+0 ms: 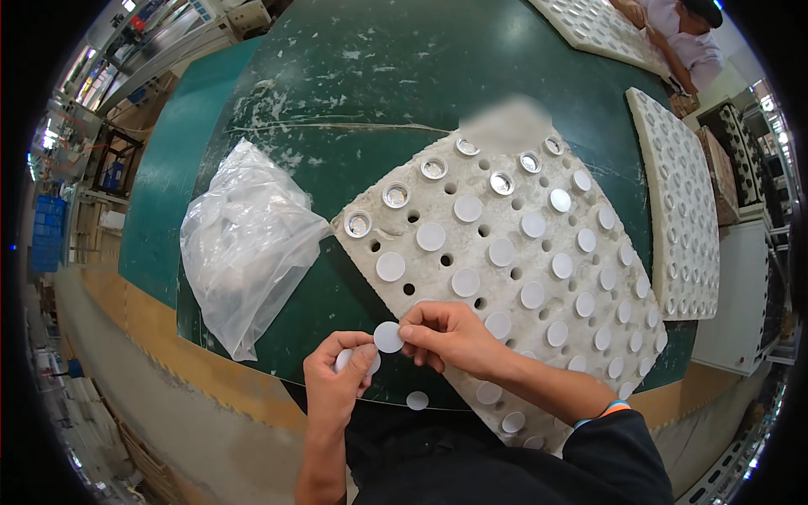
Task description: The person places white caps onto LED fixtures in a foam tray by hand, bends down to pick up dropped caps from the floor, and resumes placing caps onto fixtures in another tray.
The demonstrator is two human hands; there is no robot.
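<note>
My right hand (454,335) pinches the right edge of a white round disc (388,337) between thumb and fingertips. Close by on the left, my left hand (331,379) is closed on one or more similar white discs (358,363), its fingertips near the pinched disc's left edge. Under my right forearm lies a pale foam board (513,223) with rows of round recesses and dark holes. Silver cup-shaped light parts (396,195) sit uncovered along its far left side. White discs (502,252) fill or cover most other positions.
A loose white disc (417,400) lies by the table's near edge. Left of the board stands a crumpled clear plastic bag (244,244) on the green table (353,76). Another filled foam board (680,210) lies right; a person (686,38) works at a third board, far right.
</note>
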